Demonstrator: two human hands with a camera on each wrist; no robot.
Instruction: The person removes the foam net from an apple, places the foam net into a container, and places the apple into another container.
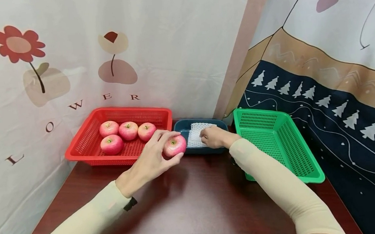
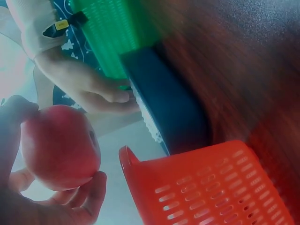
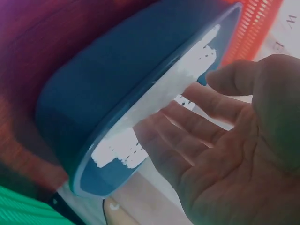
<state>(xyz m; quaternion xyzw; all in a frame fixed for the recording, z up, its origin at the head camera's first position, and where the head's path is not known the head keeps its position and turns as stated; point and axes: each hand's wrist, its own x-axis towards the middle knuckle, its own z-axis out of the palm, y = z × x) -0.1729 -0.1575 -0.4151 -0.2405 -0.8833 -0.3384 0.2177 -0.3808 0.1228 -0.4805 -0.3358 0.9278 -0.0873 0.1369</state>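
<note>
My left hand (image 1: 151, 156) holds a pink-red apple (image 1: 174, 146) between thumb and fingers, above the table in front of the red basket's right end. The same apple (image 2: 61, 147) fills the lower left of the left wrist view. My right hand (image 1: 216, 136) reaches into a dark blue tray (image 1: 206, 150) where white foam netting (image 1: 195, 134) lies. In the right wrist view its fingers (image 3: 164, 131) extend to the netting (image 3: 122, 147), with the thumb held apart; the fingertips are partly hidden there.
On the left stands a red basket (image 1: 95, 159) with several apples (image 1: 111, 144) in it. A green basket (image 1: 304, 152) is on the right, partly behind my right forearm. All stand on a dark brown table (image 1: 195, 212), with a printed curtain (image 1: 182, 51) behind.
</note>
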